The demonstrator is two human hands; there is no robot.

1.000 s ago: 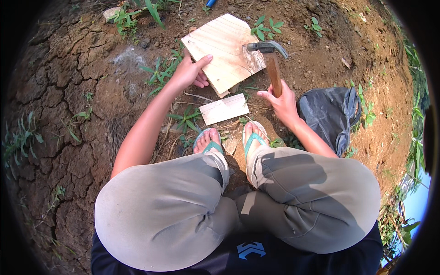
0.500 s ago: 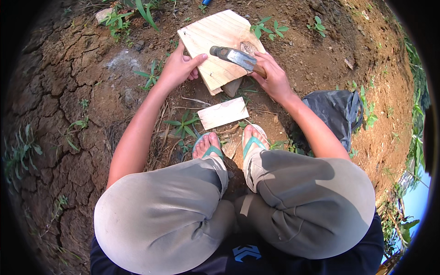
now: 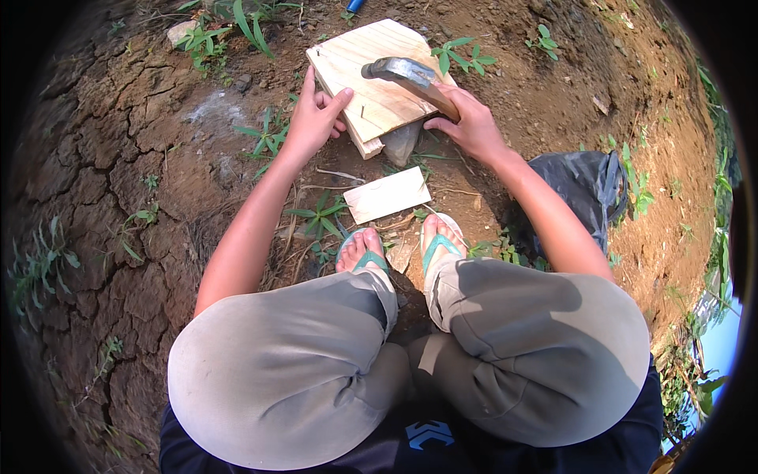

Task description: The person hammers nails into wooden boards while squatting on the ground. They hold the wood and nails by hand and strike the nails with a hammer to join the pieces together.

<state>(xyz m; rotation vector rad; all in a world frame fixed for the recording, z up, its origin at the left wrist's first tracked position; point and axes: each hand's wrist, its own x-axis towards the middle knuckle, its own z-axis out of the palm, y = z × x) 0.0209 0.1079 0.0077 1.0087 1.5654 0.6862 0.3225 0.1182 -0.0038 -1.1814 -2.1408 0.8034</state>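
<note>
My left hand (image 3: 317, 122) grips the left edge of a pale wooden board (image 3: 347, 67), its thumb lying on top. Two nails stand up from the board: one nail (image 3: 363, 111) near my thumb, the other nail (image 3: 318, 50) by the far left corner. A second layer of wood (image 3: 369, 148) shows beneath the near edge. My right hand (image 3: 476, 130) is closed round the wooden handle of a claw hammer (image 3: 407, 73), whose head hangs over the board. Under the near side lies a grey stone (image 3: 401, 142).
A small flat wooden piece (image 3: 387, 195) lies on the soil in front of my sandalled feet. To the right sits a black plastic bag (image 3: 576, 186). Green weeds (image 3: 462, 57) grow around the board, and a blue object (image 3: 354, 5) shows at the top edge.
The hammer has turned in my right hand, so its handle shows more and its head points left. More of the stone shows below the board. My left hand stays at the board's edge.
</note>
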